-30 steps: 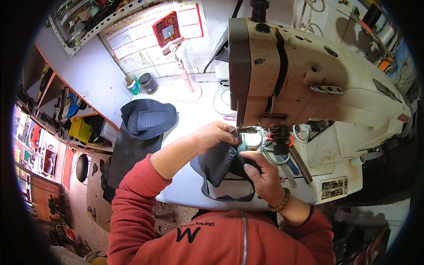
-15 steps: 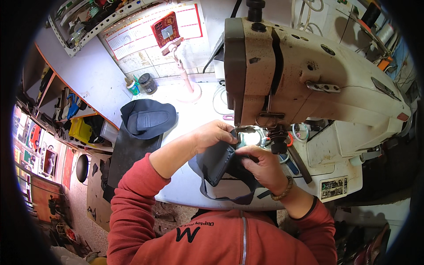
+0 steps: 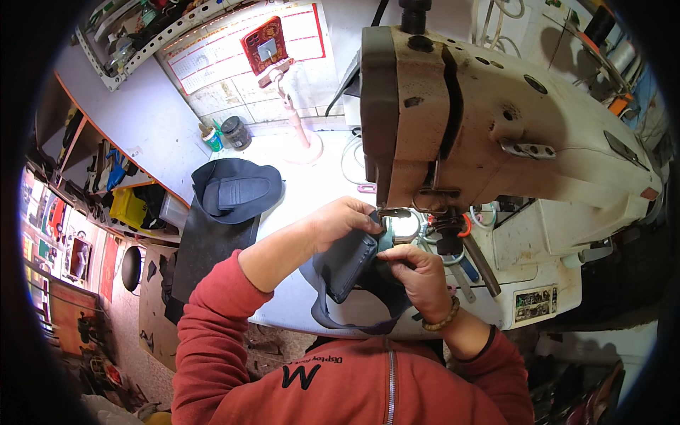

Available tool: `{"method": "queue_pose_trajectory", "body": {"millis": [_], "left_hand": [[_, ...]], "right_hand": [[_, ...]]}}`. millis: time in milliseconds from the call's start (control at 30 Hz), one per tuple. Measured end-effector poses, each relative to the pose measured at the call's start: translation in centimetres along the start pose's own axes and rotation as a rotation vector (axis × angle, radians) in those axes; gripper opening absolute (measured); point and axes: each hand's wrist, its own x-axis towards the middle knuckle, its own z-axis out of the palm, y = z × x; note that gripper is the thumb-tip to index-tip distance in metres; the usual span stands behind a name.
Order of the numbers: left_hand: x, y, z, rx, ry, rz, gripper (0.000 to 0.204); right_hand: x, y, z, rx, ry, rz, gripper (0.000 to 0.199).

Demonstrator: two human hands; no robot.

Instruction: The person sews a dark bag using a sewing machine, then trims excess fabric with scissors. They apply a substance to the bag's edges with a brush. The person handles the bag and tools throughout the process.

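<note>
The left hand (image 3: 345,219) and right hand (image 3: 422,278) pinch the dark leather-like curved piece (image 3: 341,270) at the bulky cream metal sewing machine (image 3: 425,120), one ridged edge (image 3: 370,248) already formed, remaining stitching unclear.

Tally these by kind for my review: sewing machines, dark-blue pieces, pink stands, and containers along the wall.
Sewing machine: 1
Dark-blue pieces: 2 (held piece, loose piece to its left)
Pink stand: 1
Containers: 2 (dark jar, green-and-white container)
Total: 6
</note>
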Motion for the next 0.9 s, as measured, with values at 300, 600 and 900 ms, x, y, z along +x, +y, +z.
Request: {"method": "queue_pose_trajectory", "body": {"millis": [300,600,900], "left_hand": [[-0.1,-0.9,0.2,-0.071,0.042,0.043,0.016],[1.0,-1.5,-0.3,-0.159,0.030,0.083,0.019],[1.5,-1.8,-0.5,-0.098,0.072,0.134,0.017]], "right_hand": [[0.1,-0.2,-0.1,-0.079,0.012,-0.038,0.017],[0.3,-0.1,0.1,-0.055,0.056,-0.005,0.018],[0.4,-0.1,0.1,-0.118,0.066,-0.085,0.020]]}}
